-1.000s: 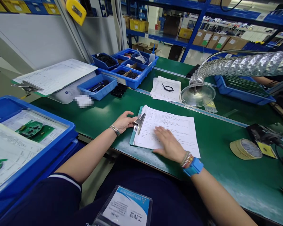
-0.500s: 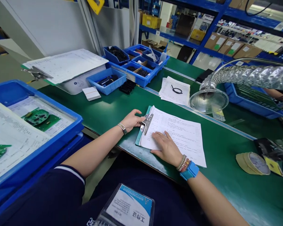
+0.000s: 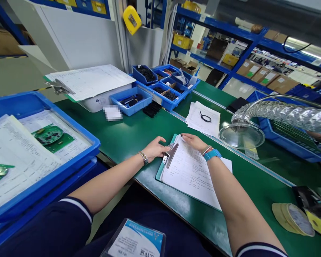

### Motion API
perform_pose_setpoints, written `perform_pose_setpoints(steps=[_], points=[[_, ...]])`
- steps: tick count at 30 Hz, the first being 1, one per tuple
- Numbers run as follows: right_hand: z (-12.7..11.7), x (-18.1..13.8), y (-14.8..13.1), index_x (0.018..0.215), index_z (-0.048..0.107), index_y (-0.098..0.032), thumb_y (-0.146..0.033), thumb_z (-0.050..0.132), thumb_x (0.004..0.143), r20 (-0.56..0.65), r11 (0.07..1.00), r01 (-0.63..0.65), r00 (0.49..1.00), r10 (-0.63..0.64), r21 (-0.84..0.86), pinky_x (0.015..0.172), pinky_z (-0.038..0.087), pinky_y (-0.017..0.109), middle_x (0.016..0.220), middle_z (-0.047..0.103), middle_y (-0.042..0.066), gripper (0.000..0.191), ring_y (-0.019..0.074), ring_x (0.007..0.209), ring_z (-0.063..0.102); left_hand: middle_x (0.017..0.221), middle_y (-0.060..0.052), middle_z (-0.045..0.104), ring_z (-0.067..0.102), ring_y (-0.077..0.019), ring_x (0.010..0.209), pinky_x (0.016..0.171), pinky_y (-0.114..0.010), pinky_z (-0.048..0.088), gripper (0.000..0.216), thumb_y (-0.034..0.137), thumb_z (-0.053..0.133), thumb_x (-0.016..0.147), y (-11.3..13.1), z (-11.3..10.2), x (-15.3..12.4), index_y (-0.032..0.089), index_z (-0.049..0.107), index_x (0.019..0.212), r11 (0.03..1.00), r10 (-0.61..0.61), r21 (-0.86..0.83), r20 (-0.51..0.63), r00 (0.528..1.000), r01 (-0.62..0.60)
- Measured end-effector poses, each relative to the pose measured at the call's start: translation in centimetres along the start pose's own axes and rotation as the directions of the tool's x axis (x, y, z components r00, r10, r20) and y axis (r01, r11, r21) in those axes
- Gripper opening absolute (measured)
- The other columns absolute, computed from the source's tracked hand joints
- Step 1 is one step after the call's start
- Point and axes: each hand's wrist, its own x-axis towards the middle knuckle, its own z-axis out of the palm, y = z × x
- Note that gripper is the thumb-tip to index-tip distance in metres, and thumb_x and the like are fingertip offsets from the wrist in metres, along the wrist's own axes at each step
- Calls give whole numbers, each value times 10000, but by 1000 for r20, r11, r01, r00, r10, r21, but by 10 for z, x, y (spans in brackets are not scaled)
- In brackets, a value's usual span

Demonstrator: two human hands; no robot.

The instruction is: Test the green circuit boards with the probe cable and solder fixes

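Touching a clipboard point(image 3: 158, 175), its clip end point(image 3: 170, 155) pointing away.

The ID badge point(image 3: 133, 238) shows upside-down Chinese characters, apparently 工作证, cut by the lower edge; the clipboard's printed sheets point(image 3: 189, 180) are too small to read.
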Motion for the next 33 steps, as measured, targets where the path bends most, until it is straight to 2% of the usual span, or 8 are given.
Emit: perform_pose_setpoints(steps=[13,19,21,23,25,26,29,33], points=[[5,2,-4,1186,588,-192,-441,454,856,58,998,14,998,-10,-66,1036,334,419,1302,522,64,434,279,1194,473,578,45,554,539,-71,498,487,-167,413,303,84,665,727,2,1,-2,177,435,901,999,-23,27,-1,1000,23],[10,-7,-15,1302,451,-107,-384,521,826,-51,991,55,997,-62,-124,1072,278,424,1383,411,139,555,291,1287,351,599,40,553,547,-78,512,496,-183,426,289,83,653,739,4,1,-4,172,429,898,999,-18,35,-8,1000,19],[17,-24,-26,1318,416,-106,-370,558,807,-128,973,170,973,-191,-158,1092,245,419,1404,370,147,593,273,1315,300,608,37,556,544,-77,508,496,-187,430,289,88,654,739,4,1,-4,171,427,898,1000,-12,29,-5,1000,12],[28,-49,-38,1285,447,-154,-393,565,806,-163,893,397,886,-433,-212,1067,289,430,1363,417,131,549,254,1279,347,612,38,558,543,-77,501,496,-189,433,313,94,673,722,3,2,-3,174,426,896,1000,-5,19,0,1000,5],[43,-77,-49,1213,505,-184,-394,549,822,-89,767,585,777,-624,-264,977,380,434,1266,495,124,446,250,1186,431,608,43,557,547,-81,493,498,-198,443,347,98,699,698,2,2,-2,177,424,894,1000,-1,11,6,1000,1],[51,-89,-53,1174,534,-188,-390,549,824,-20,723,623,753,-658,-298,908,418,430,1194,534,124,404,252,1110,474,605,45,556,552,-85,495,503,-204,449,357,98,706,690,1,1,-2,177,423,893,1000,-1,8,9,1000,1],[73,-112,-58,1138,555,-178,-440,607,774,110,686,602,778,-618,-409,716,448,398,978,583,107,452,244,877,519,604,46,554,559,-87,503,510,-206,456,345,94,695,700,1,1,-1,176,426,898,1000,-7,16,11,1000,6],[88,-112,-56,1107,567,-153,-421,626,766,129,672,578,794,-594,-463,677,428,370,899,589,96,438,240,847,505,609,47,550,554,-78,504,509,-197,454,331,100,682,714,2,0,-1,172,430,916,999,-11,37,6,1000,11]])
